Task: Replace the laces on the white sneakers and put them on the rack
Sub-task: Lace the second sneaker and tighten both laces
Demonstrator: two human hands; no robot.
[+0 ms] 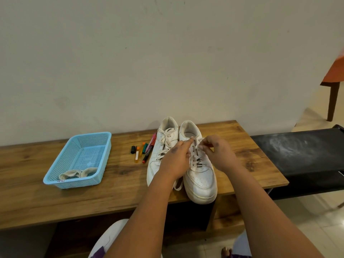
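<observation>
White right-hand sneaker (200, 175) lies toe at six o'clock, heel at twelve, on the wooden bench (55, 183). Both hands pinch its lace (195, 155) at the top eyelets: left hand (176, 161) from nine o'clock, right hand (216, 151) from three, equally near.

Two sneakers (183, 157) sit side by side at frame center on the counter (55, 192), heels toward the wall. Markers (144, 150) lie just left of them. Basket (79, 161) at left of frame holds laces (78, 173). Rack (301, 161) at right of frame.
</observation>
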